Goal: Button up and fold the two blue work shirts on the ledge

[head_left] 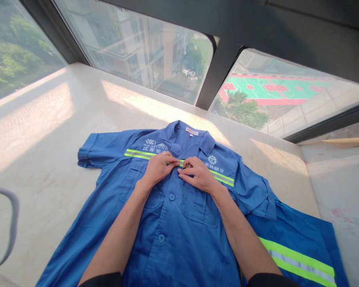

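Observation:
A blue short-sleeved work shirt (167, 219) lies spread front side up, its collar toward the window. Yellow-green reflective tape (223, 177) crosses its chest, with white printing above. My left hand (160, 167) pinches the front placket at chest height, thumb and fingertips together. Just to its right, my right hand (197, 172) has its fingers curled on the same part of the placket. The fingers cover whatever lies between them there. Two buttons show fastened lower down, the upper button (172, 197) and the lower button (162, 238).
A second blue garment (296, 227) with wide reflective stripes lies partly under the shirt at the right. The pale stone sill (48, 159) carries both. Dark window frames (211, 79) border the far side. A grey curved rim (13, 215) shows at the left edge.

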Demonstrator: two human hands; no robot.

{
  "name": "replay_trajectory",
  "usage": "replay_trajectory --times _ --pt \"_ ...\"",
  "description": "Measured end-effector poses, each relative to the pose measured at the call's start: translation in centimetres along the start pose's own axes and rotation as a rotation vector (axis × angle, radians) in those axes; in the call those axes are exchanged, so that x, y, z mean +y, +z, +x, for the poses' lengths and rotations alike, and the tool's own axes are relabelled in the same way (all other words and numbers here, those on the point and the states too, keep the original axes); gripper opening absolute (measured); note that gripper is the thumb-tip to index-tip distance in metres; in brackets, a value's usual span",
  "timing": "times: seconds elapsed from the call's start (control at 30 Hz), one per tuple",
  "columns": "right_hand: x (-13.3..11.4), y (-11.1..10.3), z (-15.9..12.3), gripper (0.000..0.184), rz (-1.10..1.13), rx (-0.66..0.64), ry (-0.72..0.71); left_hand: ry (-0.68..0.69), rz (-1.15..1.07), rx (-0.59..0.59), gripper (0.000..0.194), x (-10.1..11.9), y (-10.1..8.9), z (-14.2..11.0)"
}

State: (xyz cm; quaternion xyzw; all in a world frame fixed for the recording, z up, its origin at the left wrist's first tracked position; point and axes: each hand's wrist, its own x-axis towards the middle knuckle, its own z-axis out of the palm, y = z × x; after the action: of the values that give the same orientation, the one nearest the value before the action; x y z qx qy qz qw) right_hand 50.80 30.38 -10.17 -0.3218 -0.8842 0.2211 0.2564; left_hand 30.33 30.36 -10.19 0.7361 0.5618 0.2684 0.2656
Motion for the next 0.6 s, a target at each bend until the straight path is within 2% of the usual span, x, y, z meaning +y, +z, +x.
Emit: replay_trajectory --times 0.33,0.6 --pt "-0.07 0.15 -0.03 0.011 0.014 0.022 0.003 0.057 -0.035 -0.012 0.013 -0.37 0.01 -0.17" --pt "-0.10 0.12 -0.01 0.011 0.010 0.014 0.010 0.048 0.064 0.013 0.015 0.00 0.34 -0.29"
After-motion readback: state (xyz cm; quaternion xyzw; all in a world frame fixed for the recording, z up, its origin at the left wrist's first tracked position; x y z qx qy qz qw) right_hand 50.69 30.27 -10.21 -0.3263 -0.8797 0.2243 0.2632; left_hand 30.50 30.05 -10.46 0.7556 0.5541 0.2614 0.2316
